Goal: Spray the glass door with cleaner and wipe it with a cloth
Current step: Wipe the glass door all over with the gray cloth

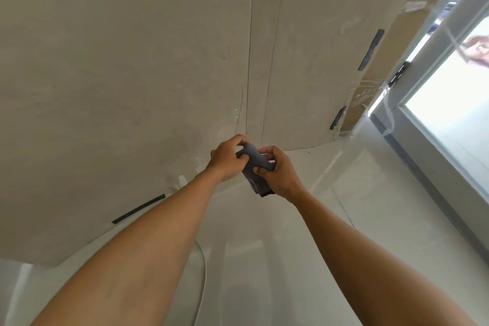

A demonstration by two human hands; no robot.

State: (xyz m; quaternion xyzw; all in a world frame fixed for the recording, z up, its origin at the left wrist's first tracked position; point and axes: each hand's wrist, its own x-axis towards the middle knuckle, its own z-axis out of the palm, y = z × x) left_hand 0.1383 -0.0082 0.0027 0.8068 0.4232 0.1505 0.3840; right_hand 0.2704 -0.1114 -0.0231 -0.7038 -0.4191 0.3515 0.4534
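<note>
A small grey cloth [255,164] is bunched between both hands in the middle of the view. My left hand [227,160] pinches its upper end with curled fingers. My right hand [277,173] grips its lower part, with the thumb across the fabric. The glass door [455,92] runs along the right edge, bright with daylight, and both hands are well to its left. No spray bottle is in view.
Beige protective sheeting [132,74] covers most of the floor, fixed with black tape strips [139,209]. White floor [304,259] shows below it. A white cable [202,267] curves past my left forearm. Clear plastic film [370,92] hangs by the door frame.
</note>
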